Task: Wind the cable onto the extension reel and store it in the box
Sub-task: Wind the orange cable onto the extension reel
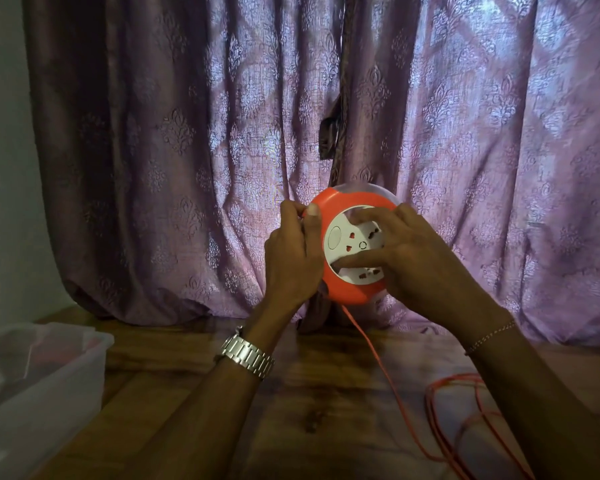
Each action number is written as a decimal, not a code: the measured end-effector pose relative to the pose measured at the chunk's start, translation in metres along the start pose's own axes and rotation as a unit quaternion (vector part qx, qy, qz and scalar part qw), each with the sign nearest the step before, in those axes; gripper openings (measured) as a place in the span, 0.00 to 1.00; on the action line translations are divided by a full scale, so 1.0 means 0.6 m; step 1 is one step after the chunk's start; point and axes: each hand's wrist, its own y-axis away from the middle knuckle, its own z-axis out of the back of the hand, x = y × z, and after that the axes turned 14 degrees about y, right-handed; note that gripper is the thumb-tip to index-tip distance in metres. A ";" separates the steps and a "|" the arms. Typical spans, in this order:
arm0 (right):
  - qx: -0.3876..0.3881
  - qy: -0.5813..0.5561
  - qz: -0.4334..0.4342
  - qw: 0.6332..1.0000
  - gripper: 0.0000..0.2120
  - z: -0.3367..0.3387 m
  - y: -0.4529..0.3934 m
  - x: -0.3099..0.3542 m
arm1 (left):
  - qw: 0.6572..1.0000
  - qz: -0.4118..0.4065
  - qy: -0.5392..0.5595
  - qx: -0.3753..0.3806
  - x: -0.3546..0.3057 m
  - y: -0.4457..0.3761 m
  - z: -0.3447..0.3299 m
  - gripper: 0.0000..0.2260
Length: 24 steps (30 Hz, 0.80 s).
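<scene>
You're holding the extension reel (352, 249) up off the counter (291, 393), mid-scene, in front of the curtain (187, 150). Your left hand (293, 258) is closing around the orange rim on the reel's left side, thumb lying over the front edge. Your right hand (409, 252) is resting spread on the white socket face, fingers pressing it, not wrapped round anything. The cable (374, 358) is dropping from the reel's bottom edge, running near and right across the counter to a loose pile of loops at the right, so most of it is looking unwound.

To wind well: keep the left hand steadying the rim w/o blocking the slot where the cable is feeding in, and turn the centre w/ the right hand in smooth, even strokes. Let the strand run in straight; a twist or kink will prob. jam it. Can't tell for sure whether your left fingertips are pinching the cable at the rim; the view there is blurred.

Around you: the clear plastic box (42, 368) is sitting at the near left of the counter, well apart from the reel, w/ something pale already inside, so check there's room. The loops at the right are overlapping and may snag as they're pulling in. The curtain hem is pooling on the far counter just behind the reel.
</scene>
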 end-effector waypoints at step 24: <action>-0.061 -0.027 0.036 0.997 0.17 0.011 0.002 -0.010 | 1.000 0.005 0.011 -0.020 0.001 -0.003 0.003 0.16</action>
